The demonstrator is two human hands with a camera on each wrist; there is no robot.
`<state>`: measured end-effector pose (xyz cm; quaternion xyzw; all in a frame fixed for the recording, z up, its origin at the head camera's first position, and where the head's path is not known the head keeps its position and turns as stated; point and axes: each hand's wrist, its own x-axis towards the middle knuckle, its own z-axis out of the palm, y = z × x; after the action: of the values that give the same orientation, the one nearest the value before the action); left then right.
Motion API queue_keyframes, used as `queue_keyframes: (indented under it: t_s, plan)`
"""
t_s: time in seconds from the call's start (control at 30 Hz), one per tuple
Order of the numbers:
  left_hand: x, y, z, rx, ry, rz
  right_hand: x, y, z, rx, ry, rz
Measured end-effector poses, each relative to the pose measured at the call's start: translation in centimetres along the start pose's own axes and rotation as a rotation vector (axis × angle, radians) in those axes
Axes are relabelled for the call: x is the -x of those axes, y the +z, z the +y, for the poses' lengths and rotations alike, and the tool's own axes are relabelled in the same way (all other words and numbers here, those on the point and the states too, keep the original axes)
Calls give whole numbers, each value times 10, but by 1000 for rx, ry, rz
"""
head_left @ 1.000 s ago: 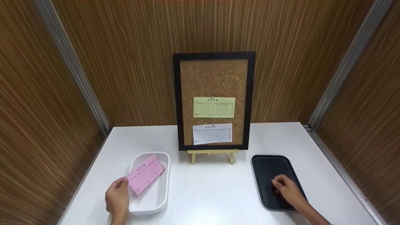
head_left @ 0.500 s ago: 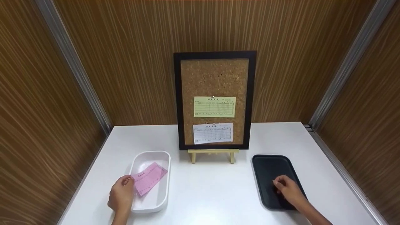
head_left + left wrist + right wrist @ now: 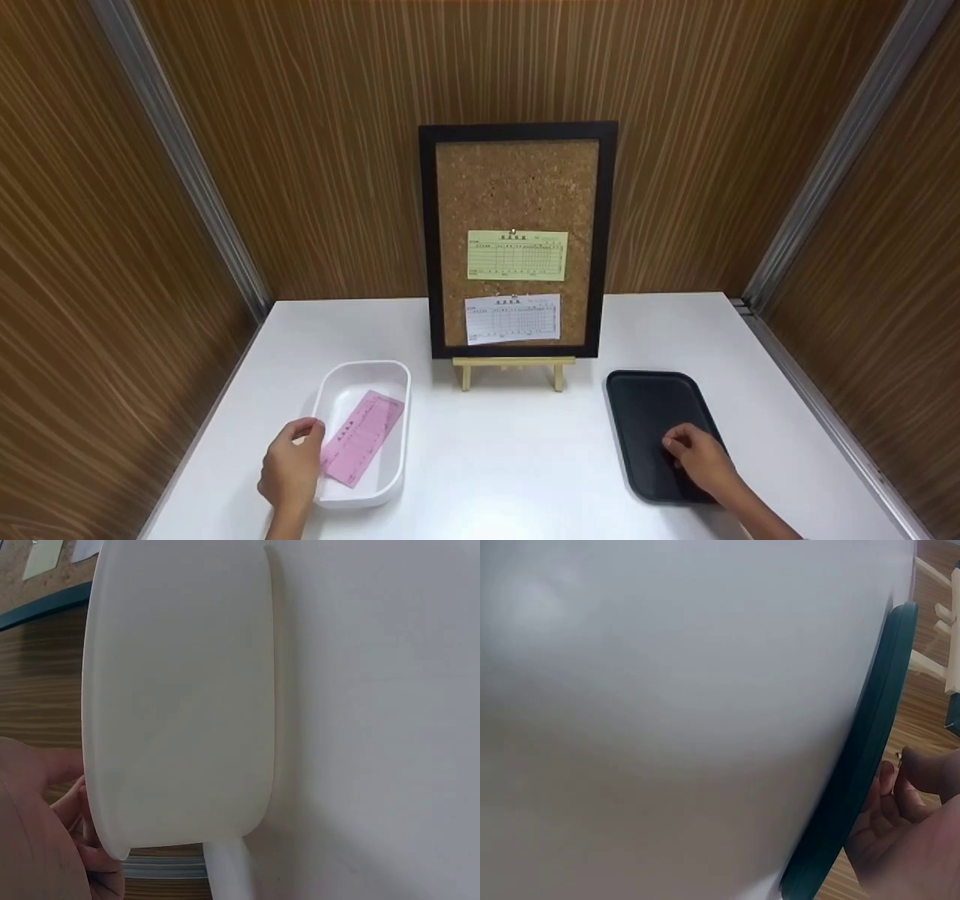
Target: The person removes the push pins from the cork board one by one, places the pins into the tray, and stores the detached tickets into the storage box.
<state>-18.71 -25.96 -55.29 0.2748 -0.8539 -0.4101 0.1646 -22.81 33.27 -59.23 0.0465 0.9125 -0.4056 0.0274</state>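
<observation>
The pink slip (image 3: 364,441) lies aslant inside the white tub (image 3: 406,435), on the left of the white surface (image 3: 510,442). At the tub's left rim, the left hand (image 3: 291,465) has thumb and forefinger together beside the slip's near end; I cannot tell whether they pinch it. Well apart, the right hand (image 3: 703,457) is above the dark tray (image 3: 646,397), its thumb and finger pinching a tiny shiny piece (image 3: 898,756), too small to identify. Between them, behind, a black-framed cork board (image 3: 517,184) stands on a wooden easel (image 3: 514,362), bearing a yellow slip (image 3: 517,259) above a tilted white slip (image 3: 513,321)
</observation>
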Motion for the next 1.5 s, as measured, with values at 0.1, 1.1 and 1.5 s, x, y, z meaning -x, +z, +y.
queue_keyframes:
  t_s: [0.1, 1.1, 1.5]
  plan:
    - [2, -1, 5, 8, -1, -3, 0, -1, 1, 7, 8, 0]
    - [-5, 48, 99, 138, 288, -41, -20, -28, -76, -123, -168, 104]
    - [-12, 76, 144, 219, 370, -61, -38, -13, -126, -86, -283, 163]
